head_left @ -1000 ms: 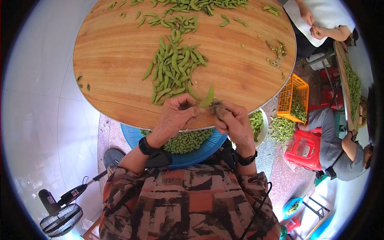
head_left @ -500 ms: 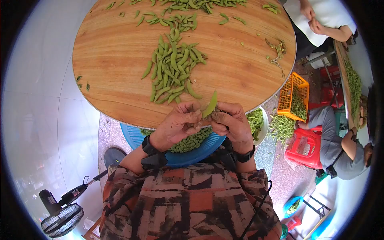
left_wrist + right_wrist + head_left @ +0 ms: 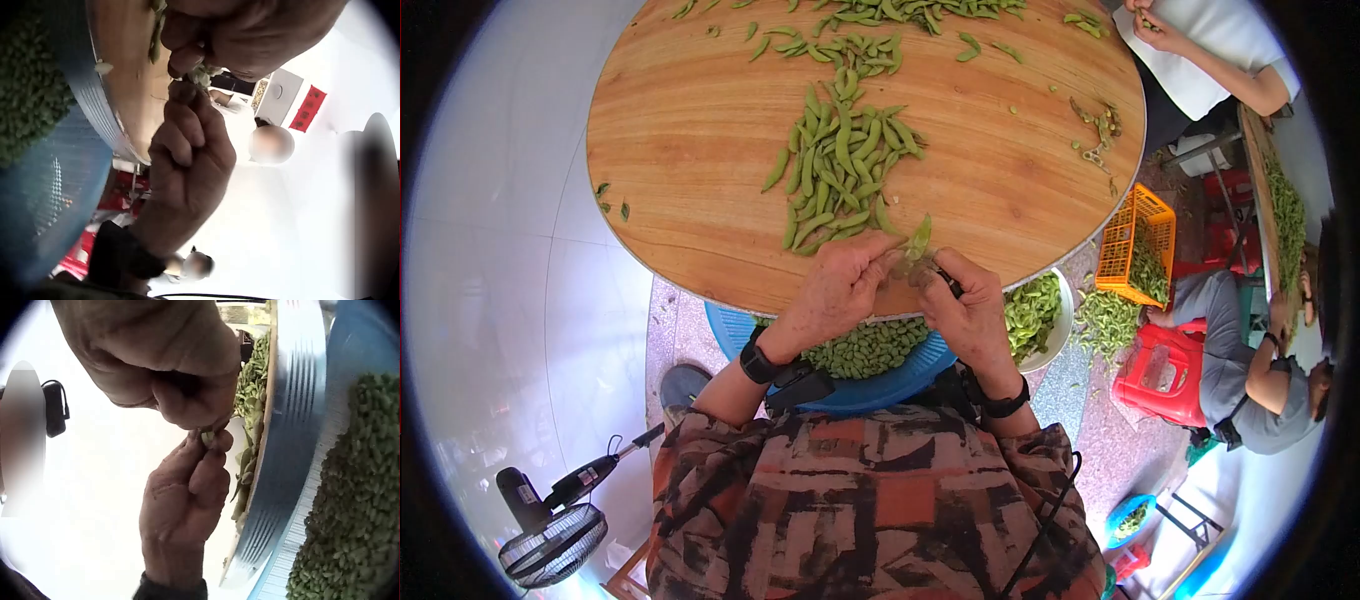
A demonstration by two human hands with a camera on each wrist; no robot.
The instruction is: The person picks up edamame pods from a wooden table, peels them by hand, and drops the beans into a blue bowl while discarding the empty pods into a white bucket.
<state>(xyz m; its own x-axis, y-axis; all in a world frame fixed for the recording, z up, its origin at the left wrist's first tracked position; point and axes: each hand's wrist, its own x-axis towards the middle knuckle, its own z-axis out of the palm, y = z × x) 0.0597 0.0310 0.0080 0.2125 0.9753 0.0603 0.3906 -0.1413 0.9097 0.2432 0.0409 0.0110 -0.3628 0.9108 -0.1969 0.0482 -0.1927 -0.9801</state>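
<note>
Over the near edge of the round wooden table, both hands meet at one green soybean pod [image 3: 918, 238]. The left hand [image 3: 838, 282] pinches its lower end between thumb and fingers. Close against it, the right hand [image 3: 967, 305] pinches the pod from the other side, a dark band [image 3: 948, 282] showing at its fingers. In the left wrist view the pod [image 3: 201, 76] looks pale and split between the fingertips. Just beyond the hands lies a pile of whole pods [image 3: 840, 170]. A blue basin [image 3: 725, 325] of shelled green beans [image 3: 865, 350] sits below them.
A pale bowl [image 3: 1064, 325] of pods stands right of the basin. More pods [image 3: 920, 12] and some scraps [image 3: 1100, 130] lie on the table [image 3: 690, 150]. Rightward are an orange crate [image 3: 1135, 240], a red stool [image 3: 1165, 360] and other people. A fan [image 3: 550, 545] stands at lower left.
The hands came together at the pod, then moved slightly up over the table edge and a little apart. The pod, whole and bright earlier, now looks split and paler at its lower part.
</note>
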